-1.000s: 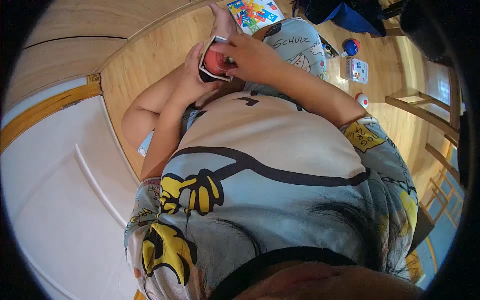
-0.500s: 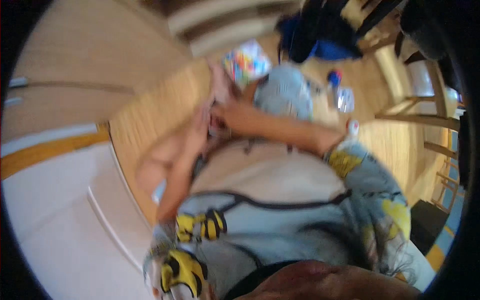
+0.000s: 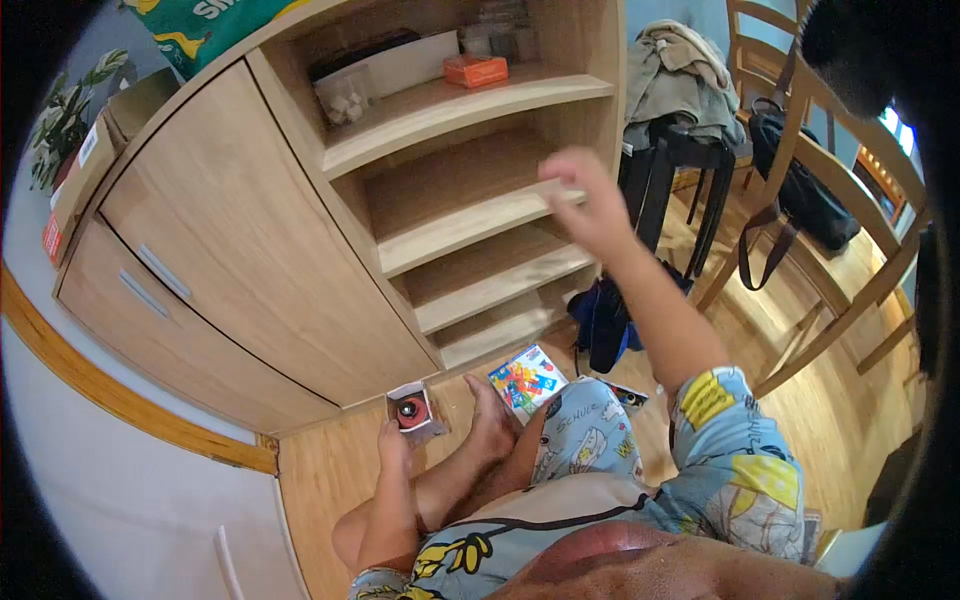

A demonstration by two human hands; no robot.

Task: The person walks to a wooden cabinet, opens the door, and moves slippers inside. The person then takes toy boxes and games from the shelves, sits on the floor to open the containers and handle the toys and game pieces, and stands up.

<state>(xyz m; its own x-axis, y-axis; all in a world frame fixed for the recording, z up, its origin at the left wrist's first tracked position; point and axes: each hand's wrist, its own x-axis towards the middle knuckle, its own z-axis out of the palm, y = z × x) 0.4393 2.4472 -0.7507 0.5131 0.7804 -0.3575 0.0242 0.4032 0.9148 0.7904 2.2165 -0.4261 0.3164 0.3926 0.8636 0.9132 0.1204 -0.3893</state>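
My left hand [image 3: 395, 445] grips a small open box [image 3: 430, 429] low down, beside my folded leg. Inside that box a round red and black thing [image 3: 411, 409] shows; its kind I cannot make out. Raised in front of the shelf unit, my right hand [image 3: 590, 205] has its fingers bent and the thumb apart from them, with nothing seen between. It is slightly blurred and nearest to the shelf edge [image 3: 480, 232]. Near my foot lies a colourful picture box [image 3: 527, 382] on the floor.
A wooden cabinet [image 3: 250, 250] with closed doors stands ahead on the left. An orange box [image 3: 475, 70] sits on its upper shelf beside a clear container [image 3: 345, 95]. To the right are a black stool [image 3: 660, 180] piled with clothes and a wooden chair [image 3: 800, 260] holding a black bag [image 3: 800, 180].
My hands were together near my lap and have parted. The right has risen to the shelves; the left holds the small box lower left. My view has tilted up to the cabinet.
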